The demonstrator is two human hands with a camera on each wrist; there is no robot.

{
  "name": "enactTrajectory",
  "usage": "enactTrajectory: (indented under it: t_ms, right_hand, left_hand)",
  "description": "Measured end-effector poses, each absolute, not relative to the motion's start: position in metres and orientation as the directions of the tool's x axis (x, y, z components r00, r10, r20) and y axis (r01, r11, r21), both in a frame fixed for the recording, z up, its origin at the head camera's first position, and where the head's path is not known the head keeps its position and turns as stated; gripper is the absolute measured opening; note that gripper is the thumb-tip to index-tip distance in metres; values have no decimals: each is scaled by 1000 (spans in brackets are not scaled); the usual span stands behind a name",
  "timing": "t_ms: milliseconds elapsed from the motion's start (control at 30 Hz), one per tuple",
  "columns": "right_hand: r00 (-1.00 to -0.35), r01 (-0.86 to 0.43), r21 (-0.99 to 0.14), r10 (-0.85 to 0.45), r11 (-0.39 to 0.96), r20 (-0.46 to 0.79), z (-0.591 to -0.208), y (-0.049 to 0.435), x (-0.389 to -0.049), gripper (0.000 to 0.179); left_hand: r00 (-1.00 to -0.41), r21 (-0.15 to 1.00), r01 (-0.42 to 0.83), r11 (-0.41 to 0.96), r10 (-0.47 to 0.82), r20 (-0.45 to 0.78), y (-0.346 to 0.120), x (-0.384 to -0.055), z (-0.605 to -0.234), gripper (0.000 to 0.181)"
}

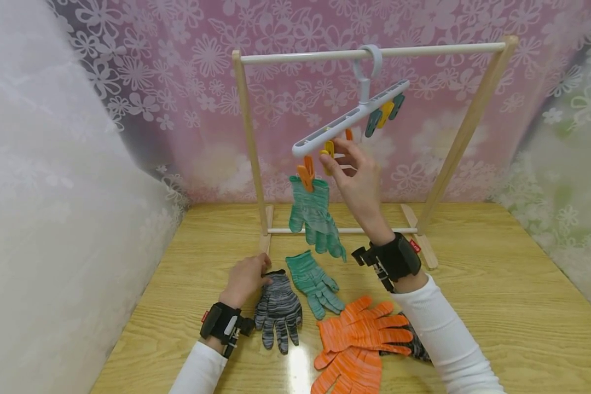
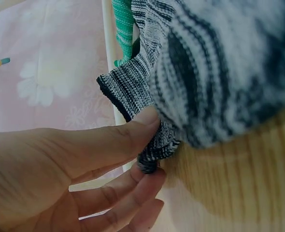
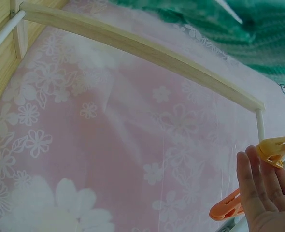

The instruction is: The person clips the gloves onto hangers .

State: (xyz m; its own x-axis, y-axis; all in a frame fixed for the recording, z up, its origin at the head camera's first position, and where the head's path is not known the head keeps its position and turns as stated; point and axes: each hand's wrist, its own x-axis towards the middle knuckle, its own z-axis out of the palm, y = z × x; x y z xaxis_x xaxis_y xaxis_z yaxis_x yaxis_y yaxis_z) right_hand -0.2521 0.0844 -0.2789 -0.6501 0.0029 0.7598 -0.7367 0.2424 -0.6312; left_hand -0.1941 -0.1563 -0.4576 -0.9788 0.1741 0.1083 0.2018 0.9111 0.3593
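Observation:
My left hand [image 1: 246,280] pinches the cuff of a black-and-grey knit glove [image 1: 278,309] lying on the table. In the left wrist view, the thumb and fingertips hold the edge of that cuff [image 2: 128,92]. Higher up, my right hand [image 1: 359,183] pinches a yellow clothespin [image 1: 329,149] on a white clip hanger [image 1: 352,117]. The right wrist view shows this yellow clothespin [image 3: 276,147] at the fingers, with an orange one [image 3: 227,207] beside it. A green glove [image 1: 312,213] hangs by its cuff from an orange clothespin [image 1: 306,174] at the hanger's near end.
The hanger hooks over the white top bar [image 1: 300,56] of a wooden-sided rack. Grey-blue and yellow clothespins [image 1: 385,114] hang at its far end. Another green glove [image 1: 315,284], overlapping orange gloves [image 1: 364,331] and a partly covered dark glove [image 1: 416,342] lie on the wooden table [image 1: 512,284].

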Motion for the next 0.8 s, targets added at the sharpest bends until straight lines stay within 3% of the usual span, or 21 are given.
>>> enactTrajectory:
  t_ms: [300,800]
  right_hand:
    - [-657,-729,-636,2,253,754,-281,85,-251,37]
    - [-655,-731,-636,5,246,755,-280,86,-250,37]
  left_hand:
    - [-968,327,242,914,207,139,-157,-193,-459,16]
    - [-963,393,243,887,170,210,-157,-195,-459,15]
